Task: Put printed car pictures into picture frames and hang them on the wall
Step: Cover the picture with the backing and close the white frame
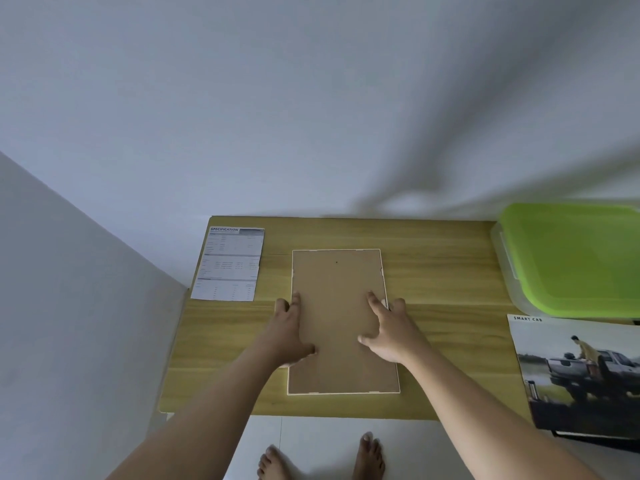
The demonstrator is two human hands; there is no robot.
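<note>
A specification sheet [228, 265] lies at the far left of the desk [446, 282]. The picture frame [337, 275] lies face down at the desk centre, backing board up. The left hand [289, 327] and right hand [388, 330] rest flat on it, fingers spread across its side edges. A green-lidded box [571, 258] sits far right, and the car picture [581, 372] lies near right.

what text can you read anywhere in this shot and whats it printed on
"SPECIFICATION": heading at the top of the white sheet lying at the table's far left.
"SMART CAB": top left corner of the printed pickup truck picture at the right edge.
The table rows under the heading on the white sheet: too small and blurred to read.
The frame backing board and the green lid: no text visible.
</note>
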